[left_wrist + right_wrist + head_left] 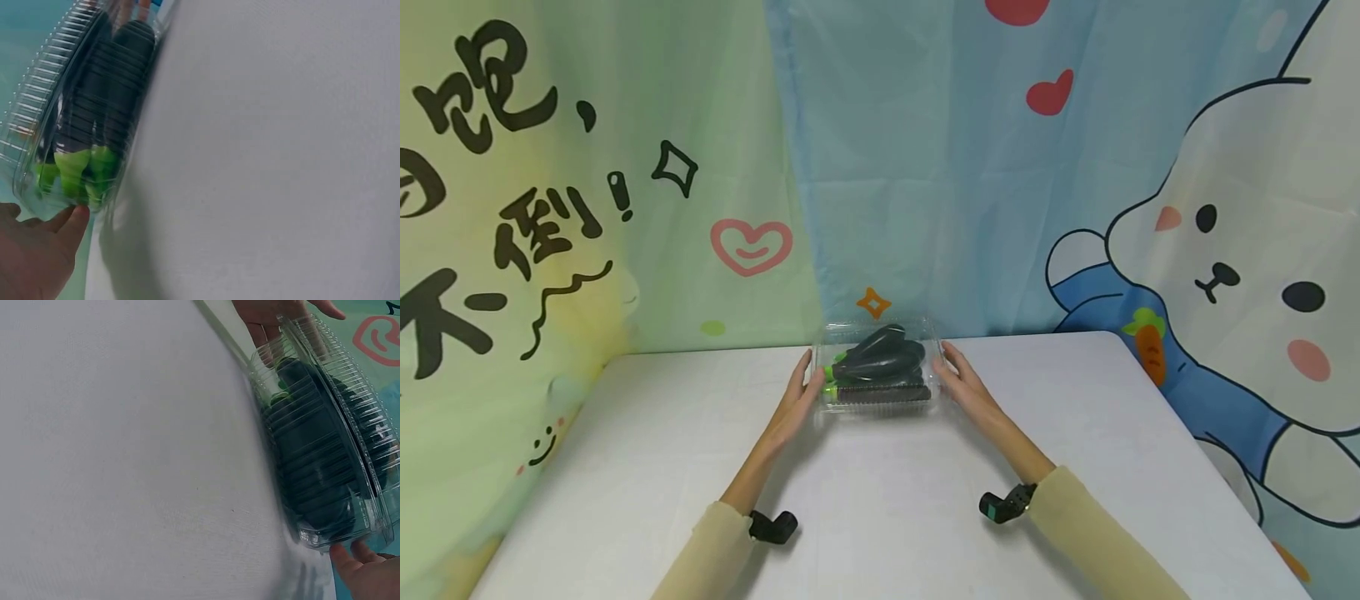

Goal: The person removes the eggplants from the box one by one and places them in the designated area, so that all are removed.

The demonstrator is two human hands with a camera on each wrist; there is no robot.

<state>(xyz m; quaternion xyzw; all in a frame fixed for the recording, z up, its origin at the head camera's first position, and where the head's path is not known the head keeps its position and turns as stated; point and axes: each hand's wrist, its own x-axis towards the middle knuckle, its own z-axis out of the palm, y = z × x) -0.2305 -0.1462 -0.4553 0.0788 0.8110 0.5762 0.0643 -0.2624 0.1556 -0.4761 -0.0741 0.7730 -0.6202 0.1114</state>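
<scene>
Both hands hold a clear plastic clamshell box (842, 408) between them, raised near the far edge of the table. Inside lie several glossy dark eggplants (880, 364), their green caps (74, 172) toward the left end. My left hand (797, 400) grips the box's left end, its fingertips at the lower edge by the caps in the left wrist view. At the opposite end, my right hand (966, 387) grips the plastic with fingertips (342, 553) under its corner. The box's ridged walls and closed lid show in both wrist views.
A white-covered table (880, 500) spreads below the arms. Right behind its far edge hangs a printed curtain (880, 167) with hearts, black lettering and a cartoon rabbit. Small black cameras (773, 527) are strapped on both wrists, below beige sleeves.
</scene>
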